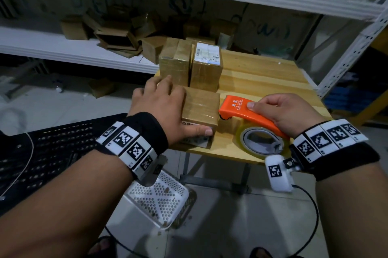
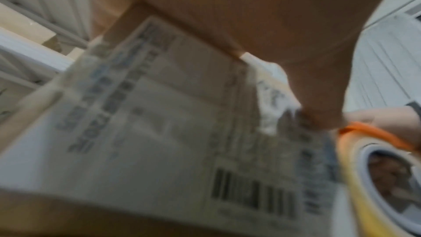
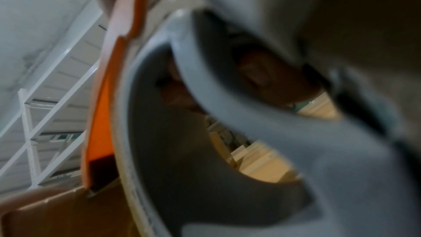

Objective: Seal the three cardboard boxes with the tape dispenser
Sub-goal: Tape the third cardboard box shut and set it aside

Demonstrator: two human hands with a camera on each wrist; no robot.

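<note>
A small cardboard box [image 1: 201, 106] with glossy tape across its top sits at the near left of the wooden table [image 1: 262, 77]. My left hand [image 1: 168, 106] grips it, palm on top and thumb [image 2: 318, 114] down the front face with the shipping label [image 2: 159, 132]. My right hand [image 1: 273, 110] holds the orange tape dispenser [image 1: 239, 108], whose nose meets the box's right side. Its clear tape roll [image 1: 262, 142] stands on the table. Two more boxes stand behind, one plain [image 1: 174, 62] and one labelled [image 1: 206, 66]. The right wrist view is filled by the dispenser [image 3: 100, 114].
A black keyboard [image 1: 42, 148] lies to the left and a white perforated basket [image 1: 161, 201] sits on the floor below the table's front edge. White shelving [image 1: 84, 52] behind holds several loose boxes. Bare table surface lies to the right of the boxes.
</note>
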